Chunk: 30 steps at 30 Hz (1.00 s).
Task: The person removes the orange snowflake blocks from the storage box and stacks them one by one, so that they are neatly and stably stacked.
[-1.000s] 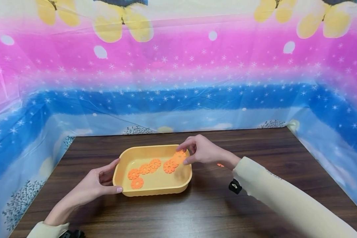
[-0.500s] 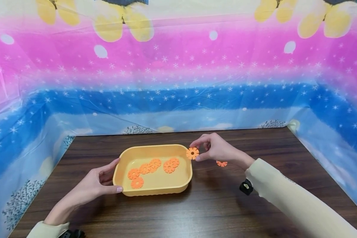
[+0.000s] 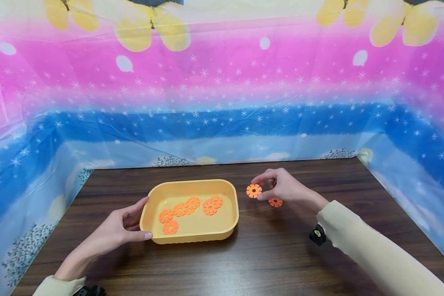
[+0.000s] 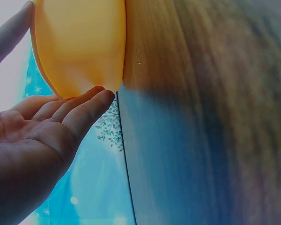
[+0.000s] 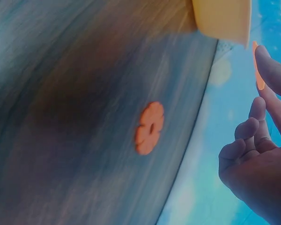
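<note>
Behind everything hangs a pink, blue and white patterned cloth backdrop (image 3: pixel 222 123), and before me spreads a dark brown wood-grain table (image 3: pixel 214 271). Left of its middle sits a yellow, round-cornered rectangular tray (image 3: pixel 192 238), plastic by the look of it, its long axis running left to right. My left hand (image 3: pixel 112 230) grips its left end, thumb at the near corner, fingers against the outside farther back. My right hand (image 3: pixel 288 185) is off the opposite end, pinching a flat orange notched disc (image 3: pixel 249 191) between thumb and forefinger, the other fingers loosely bent. Inside the tray lie matching orange discs (image 3: pixel 186 209), some overlapping. The one I pinch is up off the wood, just outside the tray's right rim without touching it; being round it has no long axis, but its face is towards me. A second loose orange disc (image 3: pixel 275 204) lies flat on the wood, slightly right of the pinched one and nearer my body, close below my right hand. I judge that left-to-right order, tray, pinched disc, loose disc, to matter most, and my right hand is clearly the nearer to both.
</note>
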{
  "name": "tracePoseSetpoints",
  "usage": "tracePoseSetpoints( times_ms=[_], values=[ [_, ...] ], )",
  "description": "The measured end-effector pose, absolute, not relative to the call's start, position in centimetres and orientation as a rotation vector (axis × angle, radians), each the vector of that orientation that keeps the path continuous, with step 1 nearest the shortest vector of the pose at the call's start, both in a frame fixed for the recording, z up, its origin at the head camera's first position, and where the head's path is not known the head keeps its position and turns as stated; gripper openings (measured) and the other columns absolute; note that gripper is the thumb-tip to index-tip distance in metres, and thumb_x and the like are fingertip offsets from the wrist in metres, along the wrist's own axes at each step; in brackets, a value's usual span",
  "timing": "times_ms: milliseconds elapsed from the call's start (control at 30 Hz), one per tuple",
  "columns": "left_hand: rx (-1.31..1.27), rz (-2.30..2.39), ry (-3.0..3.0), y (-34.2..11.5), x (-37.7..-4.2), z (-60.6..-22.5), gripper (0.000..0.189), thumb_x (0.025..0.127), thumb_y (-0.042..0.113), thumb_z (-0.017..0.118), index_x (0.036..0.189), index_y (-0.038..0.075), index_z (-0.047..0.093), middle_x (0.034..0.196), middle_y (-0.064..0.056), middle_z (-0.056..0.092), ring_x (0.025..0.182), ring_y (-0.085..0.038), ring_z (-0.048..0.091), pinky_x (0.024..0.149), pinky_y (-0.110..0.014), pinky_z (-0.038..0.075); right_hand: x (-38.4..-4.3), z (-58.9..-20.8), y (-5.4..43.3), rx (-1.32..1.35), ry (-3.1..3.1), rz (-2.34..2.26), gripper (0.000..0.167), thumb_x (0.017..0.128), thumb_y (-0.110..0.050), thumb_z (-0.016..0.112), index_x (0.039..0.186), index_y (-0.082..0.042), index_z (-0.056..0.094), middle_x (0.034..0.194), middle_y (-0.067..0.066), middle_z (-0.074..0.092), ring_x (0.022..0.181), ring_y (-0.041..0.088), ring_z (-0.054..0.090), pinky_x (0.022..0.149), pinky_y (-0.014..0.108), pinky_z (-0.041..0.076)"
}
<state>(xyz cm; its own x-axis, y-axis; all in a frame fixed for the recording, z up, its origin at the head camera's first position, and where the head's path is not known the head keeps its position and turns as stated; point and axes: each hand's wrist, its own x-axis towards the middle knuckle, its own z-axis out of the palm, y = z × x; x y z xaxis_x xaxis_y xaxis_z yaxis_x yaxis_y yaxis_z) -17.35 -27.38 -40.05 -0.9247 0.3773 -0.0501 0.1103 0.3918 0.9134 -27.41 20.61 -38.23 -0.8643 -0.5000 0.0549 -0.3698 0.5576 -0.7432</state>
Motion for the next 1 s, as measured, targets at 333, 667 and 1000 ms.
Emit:
tracePoseSetpoints(
  times_ms=[333,667,1000],
  values=[
    [0.411,1.54,2.401,-27.4,-17.3,-40.1,0.1,0.089,0.014,0.085,0.165,0.0,0.021,0.165,-0.029,0.029,0.144,-0.045,0.042,0.098,-0.03,0.057,-27.8,-40.3,23.2,-0.61,2.651,-1.188,0.04,0.084,-0.014,0.089,0.122,-0.012,0.078,0.093,0.013,0.059,0.072,0.023,0.045,0.061,0.03,0.039],
    [0.405,1.541,2.393,-27.3,-17.4,-40.0,0.101,0.089,0.015,0.085,0.166,0.002,0.021,0.165,-0.028,0.028,0.145,-0.045,0.041,0.099,-0.031,0.057,-27.7,-41.5,25.4,-0.605,2.656,-1.157,0.042,0.083,-0.016,0.09,0.121,-0.005,0.077,0.092,0.012,0.054,0.073,0.023,0.041,0.064,0.03,0.035],
    [0.392,1.544,2.383,-27.3,-17.4,-39.9,0.102,0.089,0.015,0.085,0.166,0.001,0.02,0.166,-0.029,0.025,0.144,-0.046,0.04,0.099,-0.032,0.056,-27.7,-42.3,26.4,-0.578,2.646,-1.146,0.04,0.085,-0.015,0.088,0.122,-0.005,0.076,0.114,0.013,0.064,0.088,0.025,0.044,0.072,0.036,0.039]
  ],
)
